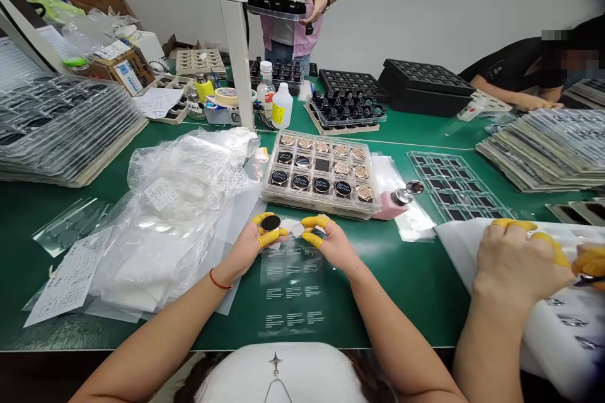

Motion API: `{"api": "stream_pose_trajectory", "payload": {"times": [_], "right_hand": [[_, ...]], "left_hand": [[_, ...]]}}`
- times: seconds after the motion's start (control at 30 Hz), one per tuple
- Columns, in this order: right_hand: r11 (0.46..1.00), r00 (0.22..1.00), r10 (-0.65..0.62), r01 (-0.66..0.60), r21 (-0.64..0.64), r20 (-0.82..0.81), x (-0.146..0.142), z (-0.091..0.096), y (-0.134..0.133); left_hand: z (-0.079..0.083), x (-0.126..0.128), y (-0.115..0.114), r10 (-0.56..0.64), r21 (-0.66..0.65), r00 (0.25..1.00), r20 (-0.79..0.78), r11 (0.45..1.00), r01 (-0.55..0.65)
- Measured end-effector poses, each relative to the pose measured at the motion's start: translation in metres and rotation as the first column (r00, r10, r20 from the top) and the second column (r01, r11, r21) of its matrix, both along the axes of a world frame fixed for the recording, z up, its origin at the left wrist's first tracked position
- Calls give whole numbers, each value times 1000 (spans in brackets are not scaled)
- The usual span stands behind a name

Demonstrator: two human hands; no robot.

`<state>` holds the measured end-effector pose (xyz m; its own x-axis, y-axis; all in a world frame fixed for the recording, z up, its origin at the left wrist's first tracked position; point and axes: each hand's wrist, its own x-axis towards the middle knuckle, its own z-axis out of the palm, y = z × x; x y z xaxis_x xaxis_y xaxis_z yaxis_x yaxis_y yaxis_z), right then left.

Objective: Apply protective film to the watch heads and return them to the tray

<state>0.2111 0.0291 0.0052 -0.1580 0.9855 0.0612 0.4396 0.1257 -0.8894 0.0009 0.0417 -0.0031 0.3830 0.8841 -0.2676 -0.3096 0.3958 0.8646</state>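
Note:
My left hand (249, 244), in yellow finger cots, grips a round watch piece with a black face (271, 223) between thumb and fingers. Opposite it, my right hand (334, 247) pinches a small white wipe (293, 228), which reaches close to the watch piece. Below both hands lies a clear film sheet (293, 282) printed with small blocks of white text. Just beyond them stands a clear tray (326, 208) with several round watch pieces in its compartments, some black-faced, others showing gold-coloured parts. One compartment shows only a dark square.
Plastic bags (161, 233) cover the left side. A pink bottle (393, 203) with a metal top stands right of the tray. Stacked trays (66, 119) rise at far left. A co-worker's hand (520, 258) works over white foam at right; another person holds a watch tray (278, 11) behind.

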Motion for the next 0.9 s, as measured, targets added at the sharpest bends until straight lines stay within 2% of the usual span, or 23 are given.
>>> {"api": "stream_pose_trajectory", "payload": {"times": [0.07, 0.33, 0.47, 0.63, 0.7, 0.9], "right_hand": [[1000, 1000, 3, -3, 12, 18, 0, -2, 0], [1000, 1000, 21, -21, 21, 20, -2, -1, 0], [999, 999, -8, 10, 52, -41, 2, 5, -1], [990, 947, -78, 37, -138, -310, 0, 16, -6], [982, 944, -96, 38, -184, -316, -8, 16, -8], [959, 942, -114, 22, -281, -315, -31, 5, -8]], "left_hand": [[0, 0, 0, -37, -24, 999, -11, 999, 36], [5, 2, 3, 44, 37, 997, -58, 998, -42], [-3, -1, 3, -22, 111, 992, -127, 993, 36], [-6, -1, -3, -207, 218, 942, -263, 939, 267], [-4, 0, -6, -233, 252, 929, -289, 917, 309], [-3, 3, -8, -211, 362, 905, -369, 864, 349]]}}
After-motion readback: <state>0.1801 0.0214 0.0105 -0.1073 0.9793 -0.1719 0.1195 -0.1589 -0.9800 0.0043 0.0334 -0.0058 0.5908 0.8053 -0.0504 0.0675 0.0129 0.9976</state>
